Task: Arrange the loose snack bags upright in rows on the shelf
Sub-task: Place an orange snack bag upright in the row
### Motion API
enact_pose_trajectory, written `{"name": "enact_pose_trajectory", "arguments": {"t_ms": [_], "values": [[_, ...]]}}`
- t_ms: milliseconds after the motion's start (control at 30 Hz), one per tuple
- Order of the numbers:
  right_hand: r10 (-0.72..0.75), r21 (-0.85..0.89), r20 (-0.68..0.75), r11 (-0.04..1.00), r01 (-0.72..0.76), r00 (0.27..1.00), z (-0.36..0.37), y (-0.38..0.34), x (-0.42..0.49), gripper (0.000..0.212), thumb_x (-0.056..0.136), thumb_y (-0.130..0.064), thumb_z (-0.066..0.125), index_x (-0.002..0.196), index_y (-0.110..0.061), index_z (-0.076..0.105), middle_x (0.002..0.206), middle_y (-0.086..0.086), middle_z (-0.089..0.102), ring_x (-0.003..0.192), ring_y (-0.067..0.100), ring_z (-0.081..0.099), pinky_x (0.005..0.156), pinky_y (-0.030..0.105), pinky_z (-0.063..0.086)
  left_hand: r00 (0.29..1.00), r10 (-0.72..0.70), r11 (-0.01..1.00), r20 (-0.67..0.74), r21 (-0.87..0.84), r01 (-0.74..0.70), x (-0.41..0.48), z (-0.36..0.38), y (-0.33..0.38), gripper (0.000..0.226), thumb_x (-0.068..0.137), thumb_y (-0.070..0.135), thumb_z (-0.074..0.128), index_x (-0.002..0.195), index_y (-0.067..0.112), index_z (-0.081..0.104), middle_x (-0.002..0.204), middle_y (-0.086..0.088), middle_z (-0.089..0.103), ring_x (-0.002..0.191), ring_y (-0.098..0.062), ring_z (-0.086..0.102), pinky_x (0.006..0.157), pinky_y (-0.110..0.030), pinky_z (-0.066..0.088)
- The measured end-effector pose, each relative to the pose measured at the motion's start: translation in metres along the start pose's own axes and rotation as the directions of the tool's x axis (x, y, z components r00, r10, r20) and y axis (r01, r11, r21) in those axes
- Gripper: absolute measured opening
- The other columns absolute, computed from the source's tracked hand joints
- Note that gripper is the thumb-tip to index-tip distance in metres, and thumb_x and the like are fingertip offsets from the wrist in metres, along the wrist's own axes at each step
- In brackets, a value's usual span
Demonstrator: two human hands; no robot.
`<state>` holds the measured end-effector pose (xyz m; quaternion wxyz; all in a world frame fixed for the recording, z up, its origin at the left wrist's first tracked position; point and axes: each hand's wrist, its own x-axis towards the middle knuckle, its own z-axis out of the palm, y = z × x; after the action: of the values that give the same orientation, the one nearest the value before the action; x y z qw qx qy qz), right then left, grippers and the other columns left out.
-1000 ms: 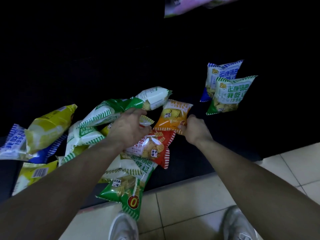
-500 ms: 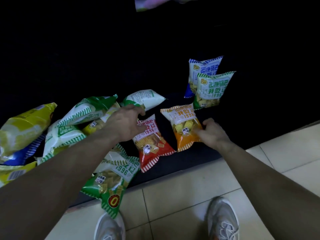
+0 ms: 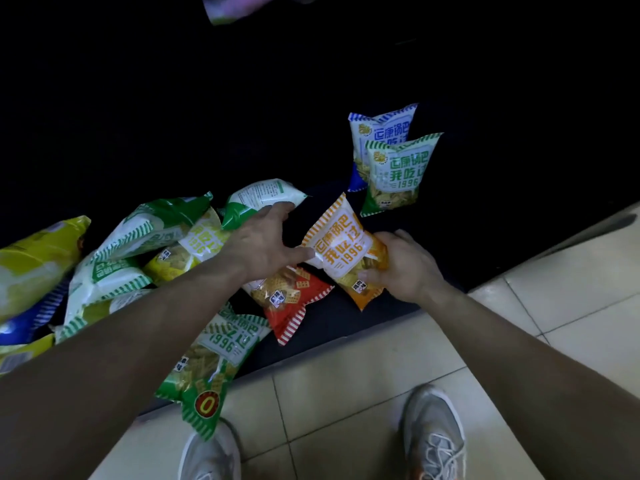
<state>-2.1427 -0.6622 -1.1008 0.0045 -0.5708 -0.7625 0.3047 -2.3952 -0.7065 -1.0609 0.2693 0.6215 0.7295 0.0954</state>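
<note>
My right hand [image 3: 403, 270] grips the lower part of an orange snack bag [image 3: 341, 245], lifted and tilted with its top pointing up-left. With fingers spread, my left hand [image 3: 261, 245] touches the orange bag's left edge, above a red snack bag [image 3: 294, 299] lying flat. Two bags stand upright at the back right of the dark shelf [image 3: 346, 317]: a green one [image 3: 396, 173] in front of a blue one [image 3: 375, 131]. A heap of loose green, yellow and blue bags [image 3: 138, 258] lies to the left.
A green bag [image 3: 207, 372] hangs over the shelf's front edge. Beige floor tiles [image 3: 346, 393] and my two grey shoes [image 3: 434, 438] are below. Another bag [image 3: 239, 5] shows at the top on a higher level. The shelf's back is dark.
My right hand has lifted the orange bag off the shelf and turned it more upright. My left hand has moved right from the heap to the orange bag's edge.
</note>
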Motion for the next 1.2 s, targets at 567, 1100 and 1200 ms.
{"name": "enact_pose_trajectory", "arguments": {"t_ms": [567, 1100, 1200], "values": [[0.147, 0.029, -0.145, 0.989, -0.145, 0.978, -0.024, 0.035, -0.05, 0.079, 0.087, -0.045, 0.066, 0.152, -0.021, 0.029, 0.146, 0.01, 0.037, 0.128, 0.035, 0.048, 0.103, 0.044, 0.044, 0.991, 0.132, 0.99, -0.018, 0.054, -0.131, 0.027, 0.003, 0.094, 0.071, 0.068, 0.051, 0.084, 0.127, 0.032, 0.048, 0.108, 0.006, 0.065, 0.089, -0.015, 0.062, 0.072, -0.033, 0.051], [0.233, -0.036, -0.095, 0.971, -0.237, 0.968, -0.017, 0.068, -0.049, 0.069, 0.091, -0.04, 0.059, 0.148, -0.016, 0.029, 0.139, 0.009, 0.043, 0.125, 0.033, 0.049, 0.093, 0.046, 0.047, 0.977, 0.195, 0.951, -0.092, 0.261, -0.165, 0.108, 0.057, 0.171, 0.073, 0.075, 0.043, 0.08, 0.138, 0.029, 0.047, 0.124, -0.002, 0.057, 0.11, -0.024, 0.058, 0.082, -0.038, 0.051], [0.231, -0.046, -0.086, 0.971, -0.236, 0.969, -0.018, 0.065, -0.047, 0.068, 0.091, -0.04, 0.059, 0.148, -0.017, 0.029, 0.14, 0.009, 0.042, 0.126, 0.032, 0.048, 0.094, 0.046, 0.047, 0.973, 0.205, 0.943, -0.101, 0.285, -0.169, 0.108, 0.059, 0.17, 0.074, 0.076, 0.046, 0.079, 0.14, 0.029, 0.046, 0.125, -0.001, 0.055, 0.113, -0.024, 0.056, 0.08, -0.037, 0.05]]}}
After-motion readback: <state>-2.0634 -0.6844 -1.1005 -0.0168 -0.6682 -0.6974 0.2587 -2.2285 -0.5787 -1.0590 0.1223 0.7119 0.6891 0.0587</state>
